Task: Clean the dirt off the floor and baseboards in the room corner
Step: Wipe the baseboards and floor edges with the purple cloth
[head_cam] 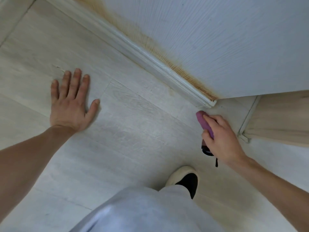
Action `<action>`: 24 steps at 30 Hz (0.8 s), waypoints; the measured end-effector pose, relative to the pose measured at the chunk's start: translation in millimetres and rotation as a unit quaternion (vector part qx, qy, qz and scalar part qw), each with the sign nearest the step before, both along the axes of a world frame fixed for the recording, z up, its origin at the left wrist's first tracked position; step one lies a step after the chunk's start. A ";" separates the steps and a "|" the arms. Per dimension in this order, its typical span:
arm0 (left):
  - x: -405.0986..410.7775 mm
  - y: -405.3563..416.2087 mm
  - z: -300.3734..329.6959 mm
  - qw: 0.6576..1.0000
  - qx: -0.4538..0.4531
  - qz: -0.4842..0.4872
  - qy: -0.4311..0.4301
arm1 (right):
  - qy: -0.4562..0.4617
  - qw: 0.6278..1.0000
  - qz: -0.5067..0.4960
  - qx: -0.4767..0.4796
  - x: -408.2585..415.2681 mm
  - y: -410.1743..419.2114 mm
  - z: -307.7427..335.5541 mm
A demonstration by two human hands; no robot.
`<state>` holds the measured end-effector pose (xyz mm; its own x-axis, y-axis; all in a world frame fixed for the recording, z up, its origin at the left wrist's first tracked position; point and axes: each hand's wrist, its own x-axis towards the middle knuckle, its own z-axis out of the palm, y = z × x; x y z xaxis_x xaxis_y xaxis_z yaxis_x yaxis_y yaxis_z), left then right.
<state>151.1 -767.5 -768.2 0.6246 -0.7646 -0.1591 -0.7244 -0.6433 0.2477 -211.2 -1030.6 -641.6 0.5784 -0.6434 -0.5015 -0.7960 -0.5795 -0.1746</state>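
Grey trouser knee (142,210) at bottom centre, nearest the lens; pale slipper over dark sock (183,179) just beyond it, planted on the floor (133,131).

Left hand (71,101): flat on the floor, fingers straight and slightly spread, palm down, holding nothing; reads as a brace for body weight. Well apart from the corner, to its left.

Right hand (222,136): fingers curled round a purple tool (204,122), apparently a brush or scrubber; working face hidden beneath the hand, dark part and short black strap showing at the wrist end. Long axis running from the wrist up and left, rounded tip aimed at the baseboard end.

Baseboard (133,46): white moulding, diagonal from upper left down to lower right, ending at the corner (212,102). Brown-yellow stain (167,59) along the wall just above its top edge, strongest toward the corner end.

Key relation: corner just beyond the tool tip, ahead and slightly right of it; right hand far nearer than left. Judged next move: short push forward along the tool's own axis to reach the baseboard foot. Tip not yet touching the moulding.

Beige surface (280,118) right of the corner; nature unclear.
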 end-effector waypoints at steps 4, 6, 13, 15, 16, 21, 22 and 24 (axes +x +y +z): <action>0.0 0.1 1.9 1.000 -0.004 0.002 0.002 | 0.062 0.995 0.064 0.037 2.9 -5.1 14.8; -0.2 -0.4 1.9 1.000 -0.005 0.001 -0.001 | 0.037 0.997 0.062 0.035 20.6 2.6 1.1; 3.9 0.2 -0.8 1.000 0.000 0.003 0.005 | -0.061 0.968 -0.224 -0.092 78.4 60.3 -71.5; 3.9 0.4 -2.3 1.000 -0.002 0.002 -0.005 | -0.084 0.960 -0.229 -0.135 103.5 68.6 -83.7; 4.1 0.4 -3.8 1.000 -0.003 0.001 -0.010 | -0.108 0.959 -0.217 -0.144 123.8 71.3 -89.6; 3.5 0.6 -3.5 1.000 -0.002 -0.003 -0.007 | -0.177 0.974 -0.034 -0.140 223.6 72.1 -101.5; 3.9 -0.4 -3.2 1.000 0.000 -0.004 -0.005 | -0.185 0.975 -0.017 -0.125 222.1 69.4 -99.2; 5.1 0.5 -2.9 1.000 -0.001 -0.002 -0.002 | -0.206 0.974 -0.028 -0.092 190.5 68.8 -87.5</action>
